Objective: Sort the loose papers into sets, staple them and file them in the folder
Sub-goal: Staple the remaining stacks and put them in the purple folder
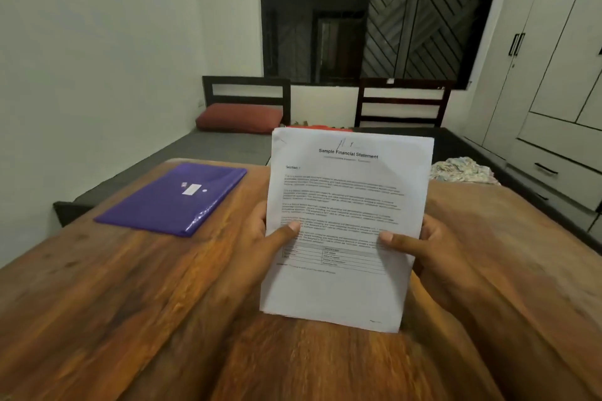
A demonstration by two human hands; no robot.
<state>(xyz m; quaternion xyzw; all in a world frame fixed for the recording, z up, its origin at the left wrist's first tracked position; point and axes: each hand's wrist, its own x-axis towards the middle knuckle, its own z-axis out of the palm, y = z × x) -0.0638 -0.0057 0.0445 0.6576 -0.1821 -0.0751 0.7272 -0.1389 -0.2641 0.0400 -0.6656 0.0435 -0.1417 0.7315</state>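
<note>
Where the head view looks: down over a wooden table (97,286), toward a bed (211,146) and a dark window (374,10) on the far side.
Papers: a stack of papers (348,205) is held up above the middle of the table, printed side toward the camera.
Papers, long axis: it runs near to far, leaning slightly right at the top; the heading "Sample Financial Statement" is at the far end.
Left hand: the left hand (257,238) grips the stack's left edge, its thumb (283,233) pressed across the front page and its fingers hidden behind.
Right hand: the right hand (433,247) grips the right edge the same way, its thumb (400,242) on the page.
Folder: a purple folder (172,198) lies flat and closed on the far left of the table, well apart from the papers, its long axis running from near left to far right.
Beyond the table: a red pillow (239,117) on the bed, a dark chair (404,104), a crumpled cloth (462,169) and a pale wardrobe (553,75) at right.
</note>
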